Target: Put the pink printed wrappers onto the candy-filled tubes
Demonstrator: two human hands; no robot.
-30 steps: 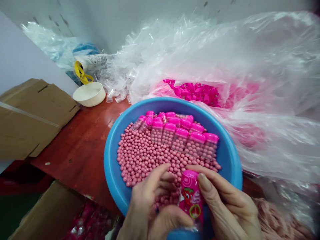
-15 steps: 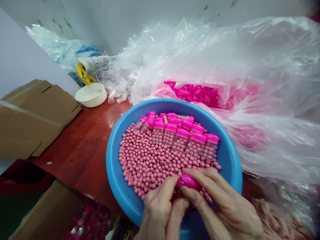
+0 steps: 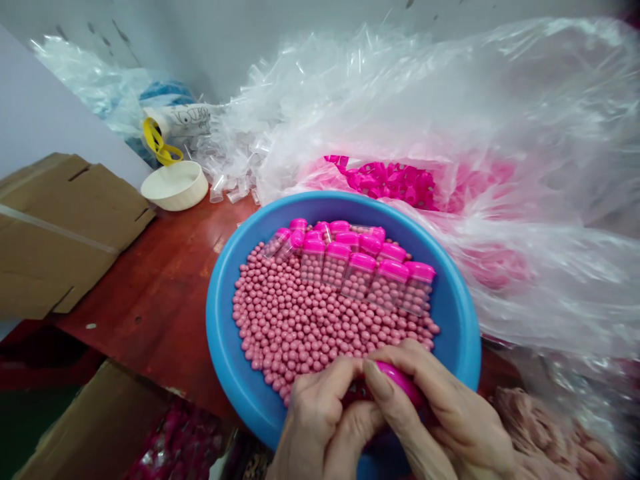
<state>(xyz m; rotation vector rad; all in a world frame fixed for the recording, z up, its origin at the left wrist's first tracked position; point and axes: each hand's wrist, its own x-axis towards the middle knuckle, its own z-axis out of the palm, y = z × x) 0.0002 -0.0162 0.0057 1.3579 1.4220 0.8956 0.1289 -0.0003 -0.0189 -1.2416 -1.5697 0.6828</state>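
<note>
Over the near side of a blue basin [image 3: 220,327], my left hand [image 3: 320,417] and my right hand [image 3: 440,413] are closed together around one small box with a bright pink cap [image 3: 401,383]. My right thumb and fingers press on the cap; my left fingers pinch the body below it. Most of that body is hidden, so I cannot tell whether the cap is fully seated. Small pink balls [image 3: 285,313] fill the basin. Several clear boxes with pink caps [image 3: 360,275], filled with such balls, lie on them at the far side.
Behind the basin, a translucent bag [image 3: 480,100] holds loose pink caps [image 3: 395,185]. Clear empty boxes [image 3: 233,177] spill beside it. Left are a white round dish [image 3: 175,190], a yellow tape ring [image 3: 160,143] and a cardboard box [image 3: 65,233] on the red table [image 3: 150,313].
My right thumb has moved up over the pink cap, which is now tilted and further right in my fingers. The whole view has shifted slightly; the filled boxes stay put.
</note>
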